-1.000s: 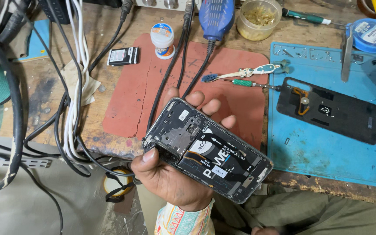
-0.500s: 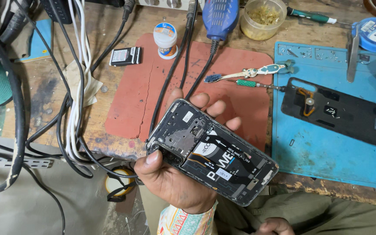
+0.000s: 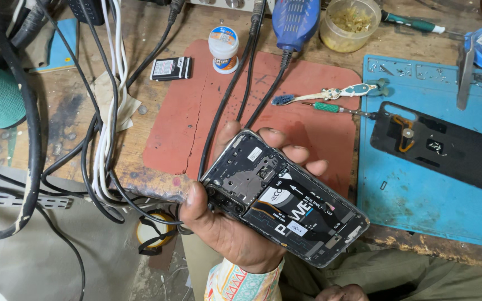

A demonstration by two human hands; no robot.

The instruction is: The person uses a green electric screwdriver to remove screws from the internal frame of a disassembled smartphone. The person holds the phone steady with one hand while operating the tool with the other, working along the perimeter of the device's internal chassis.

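Note:
My left hand holds an opened smartphone just above the workbench's front edge. Its back is off, showing a black inner frame, metal shields and a battery. My thumb presses the phone's left end by the camera area and my fingers curl over its far edge. Only a sliver of my right hand shows at the bottom edge, over my lap, and its fingers are hidden. The phone's black back cover lies on the blue mat to the right.
A red mat lies behind the phone, crossed by black cables. A toothbrush and a green-handled screwdriver lie on its right edge. A small battery, a paste jar and a plastic tub stand farther back. Tangled cables hang at left.
The phone in my left hand has drifted slightly right and lower in view. The grip on it is the same.

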